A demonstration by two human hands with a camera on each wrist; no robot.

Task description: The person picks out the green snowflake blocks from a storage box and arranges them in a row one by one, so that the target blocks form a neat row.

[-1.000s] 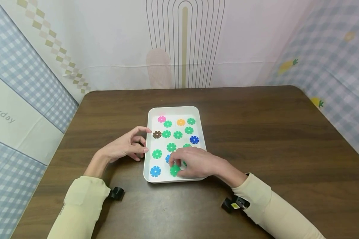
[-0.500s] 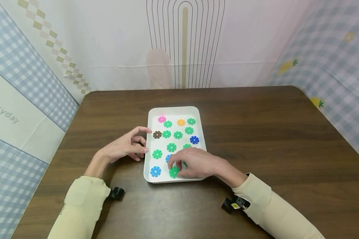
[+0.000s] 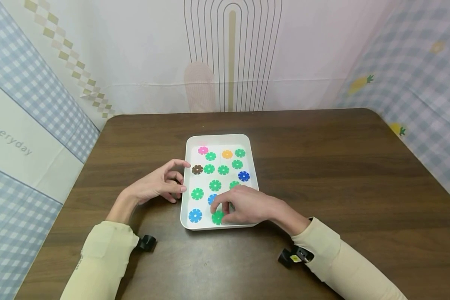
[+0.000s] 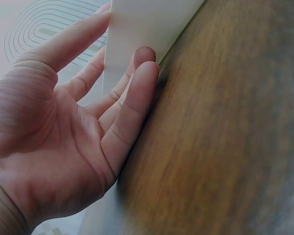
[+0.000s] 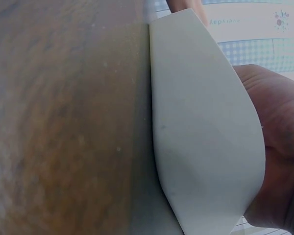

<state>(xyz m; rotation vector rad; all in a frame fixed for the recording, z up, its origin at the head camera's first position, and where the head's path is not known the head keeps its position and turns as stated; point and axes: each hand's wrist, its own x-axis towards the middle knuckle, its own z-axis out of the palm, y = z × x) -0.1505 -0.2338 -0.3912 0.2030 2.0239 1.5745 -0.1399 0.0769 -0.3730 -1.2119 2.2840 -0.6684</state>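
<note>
1. So the green disc [image 3: 217, 217] is down in the near half of the white tray [image 3: 202, 181], right by the near rim, under the curled hand.
2. The right hand [image 3: 243, 203] arches over it: index tip at the disc's upper left, thumb overlapping its right edge. There's a clear gap between those 2 fingers, but I can't tell if they actually pinch it. No help from the right wrist view, the tray wall hides the fingertips.
3. My worry: flat disc, low rim. If the thumb pushes off-centre, I reckon it skids into the near wall or knocks the light-blue disc [image 3: 211, 198] just behind.
4. The left hand [image 3: 159, 183] has loosely bent, spread fingers touching the tray's left side, not clenched around anything. If that contact goes slack, a shove could slide the tray over the worktop [image 3: 322, 166].
5. Farther up sit the brown disc [image 3: 197, 169] and dark-blue disc [image 3: 243, 176], well clear of trouble imo.
</note>
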